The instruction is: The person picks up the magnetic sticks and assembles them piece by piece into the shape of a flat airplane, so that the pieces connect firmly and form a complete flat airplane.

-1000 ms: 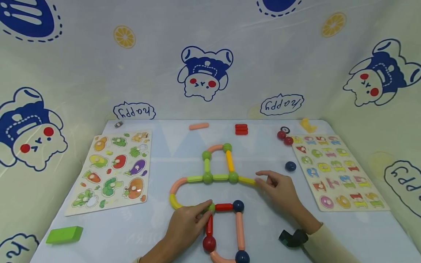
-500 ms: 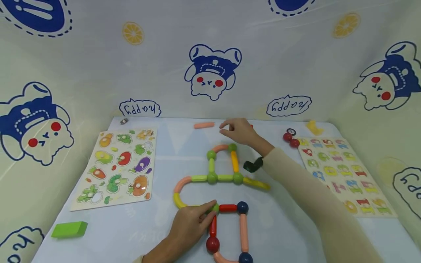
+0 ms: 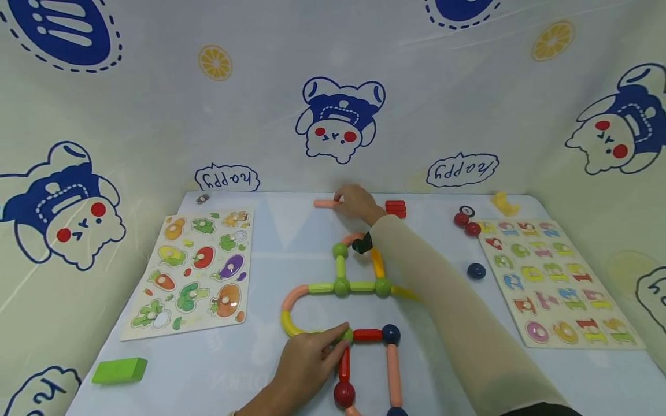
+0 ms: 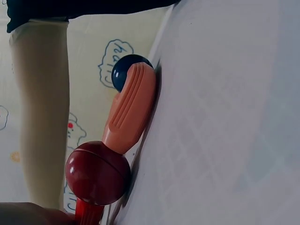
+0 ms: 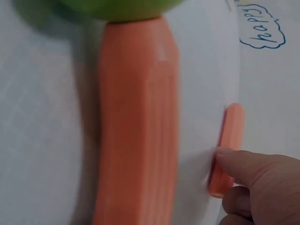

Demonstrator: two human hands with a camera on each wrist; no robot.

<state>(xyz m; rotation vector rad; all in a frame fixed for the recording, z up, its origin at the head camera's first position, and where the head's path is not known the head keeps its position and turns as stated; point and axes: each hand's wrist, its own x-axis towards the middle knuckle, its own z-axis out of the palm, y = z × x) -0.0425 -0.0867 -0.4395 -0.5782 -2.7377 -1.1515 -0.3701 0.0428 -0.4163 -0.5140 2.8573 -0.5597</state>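
Note:
My left hand [image 3: 309, 365] pinches a green ball [image 3: 348, 334] where a red rod [image 3: 367, 335] and other rods of a magnetic-stick figure meet. Far back on the table, my right hand [image 3: 356, 203] has its fingertips around a straight orange magnetic rod [image 3: 325, 204], which lies near the back edge. The right wrist view shows a fingertip on that orange rod [image 5: 233, 126]. In the left wrist view, a red ball [image 4: 97, 172] joins a curved orange rod [image 4: 130, 108] leading to a dark blue ball [image 4: 123, 72]. My right forearm covers part of the upper loop.
Red rods [image 3: 395, 209] lie right of my right hand. Two red balls [image 3: 461, 219], a dark blue ball [image 3: 476, 271] and a yellow piece [image 3: 504, 204] are farther right. Picture puzzle boards [image 3: 179, 327] [image 3: 551, 342] flank the figure; a green block [image 3: 120, 371] lies front left.
My right hand left the yellow rod at the figure's right, reached to the back of the table and closed on the orange rod. My left hand stays on the green ball.

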